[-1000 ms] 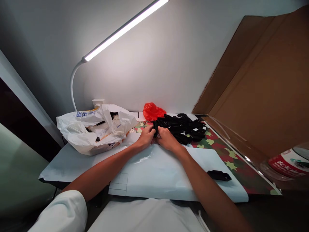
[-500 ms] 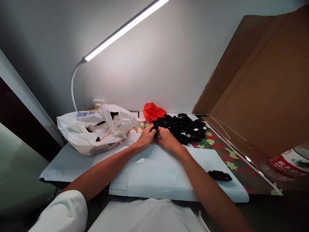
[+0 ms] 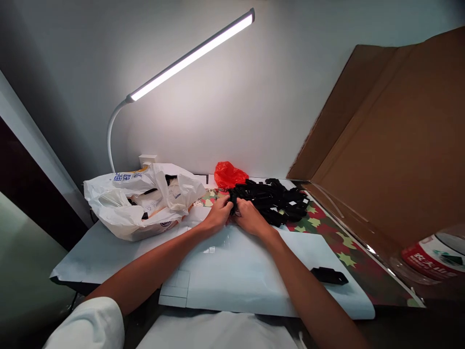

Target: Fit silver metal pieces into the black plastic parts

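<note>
Near the middle of the table, my left hand (image 3: 219,213) and my right hand (image 3: 250,215) are close together with a small black part (image 3: 233,198) pinched between them. Fingers of both hands are curled round it, and its shape is partly hidden. Just behind and to the right lies a heap of black plastic parts (image 3: 276,198), a few with small white labels. A single black piece (image 3: 330,276) rests on the white sheet (image 3: 236,271), beside my right forearm.
A white plastic bag (image 3: 123,223) with items inside stands at the left. Behind are a red bag (image 3: 228,174) and a lit lamp (image 3: 192,55). At the right are a cardboard sheet (image 3: 392,126) and a labelled bottle (image 3: 434,257).
The view has tilted up slightly, so the table things sit lower in the picture. Both hands still hold the black part in about the same place.
</note>
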### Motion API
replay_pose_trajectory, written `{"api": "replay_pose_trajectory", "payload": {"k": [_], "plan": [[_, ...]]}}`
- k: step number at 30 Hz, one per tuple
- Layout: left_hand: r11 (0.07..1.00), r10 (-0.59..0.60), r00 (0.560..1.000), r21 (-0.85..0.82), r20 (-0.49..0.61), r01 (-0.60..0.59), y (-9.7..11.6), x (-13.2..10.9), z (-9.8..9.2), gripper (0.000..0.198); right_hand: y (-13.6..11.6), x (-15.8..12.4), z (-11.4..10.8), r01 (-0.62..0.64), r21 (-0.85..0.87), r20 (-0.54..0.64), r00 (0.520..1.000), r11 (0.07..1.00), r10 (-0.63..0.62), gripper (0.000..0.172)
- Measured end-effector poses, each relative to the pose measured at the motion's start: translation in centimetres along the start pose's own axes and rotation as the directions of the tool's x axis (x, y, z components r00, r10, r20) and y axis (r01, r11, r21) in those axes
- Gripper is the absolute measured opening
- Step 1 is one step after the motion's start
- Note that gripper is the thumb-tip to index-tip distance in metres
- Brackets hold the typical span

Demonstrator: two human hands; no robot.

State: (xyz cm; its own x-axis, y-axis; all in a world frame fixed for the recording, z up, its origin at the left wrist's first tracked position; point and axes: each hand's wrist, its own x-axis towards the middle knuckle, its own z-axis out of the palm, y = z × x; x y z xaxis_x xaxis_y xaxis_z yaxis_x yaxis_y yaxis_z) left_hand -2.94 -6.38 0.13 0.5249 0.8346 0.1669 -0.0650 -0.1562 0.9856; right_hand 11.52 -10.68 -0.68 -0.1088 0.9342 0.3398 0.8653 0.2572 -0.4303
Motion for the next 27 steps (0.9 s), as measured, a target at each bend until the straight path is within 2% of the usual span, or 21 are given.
{"api": "replay_pose_trajectory", "payload": {"k": [4,9,15,18,22,27], "plan": [[1.000,0.009,1.000,-0.013,-0.014,-0.009,0.1,0.0,0.0,0.014,-0.1,0.1,0.2,-0.017,0.003,0.001,1.000,1.000,0.017,0.024],[0.997,0.025,0.997,-0.076,-0.071,-0.030,0.5,-0.3,0.1,0.014,-0.2,0.3,0.1,-0.034,0.003,-0.063,0.997,0.999,0.034,0.013],[0.985,0.016,0.986,-0.168,-0.169,-0.044,0.7,0.0,-0.1,0.014,0.2,0.6,-0.1,-0.036,0.088,-0.276,0.959,0.996,0.059,0.016],[0.980,0.001,0.982,-0.197,-0.188,-0.039,0.6,0.4,-0.2,0.017,0.1,0.7,-0.2,-0.011,0.169,-0.324,0.944,0.986,0.066,0.017],[0.978,-0.012,0.987,-0.206,-0.160,-0.021,0.5,0.5,-0.3,0.022,-0.5,0.8,-0.2,0.057,0.340,-0.318,0.946,0.939,0.058,0.025],[0.980,-0.020,0.995,-0.199,-0.099,0.000,0.4,0.7,-0.3,0.030,-1.0,0.8,-0.5,0.030,0.446,-0.325,0.937,0.895,0.130,0.035]]}}
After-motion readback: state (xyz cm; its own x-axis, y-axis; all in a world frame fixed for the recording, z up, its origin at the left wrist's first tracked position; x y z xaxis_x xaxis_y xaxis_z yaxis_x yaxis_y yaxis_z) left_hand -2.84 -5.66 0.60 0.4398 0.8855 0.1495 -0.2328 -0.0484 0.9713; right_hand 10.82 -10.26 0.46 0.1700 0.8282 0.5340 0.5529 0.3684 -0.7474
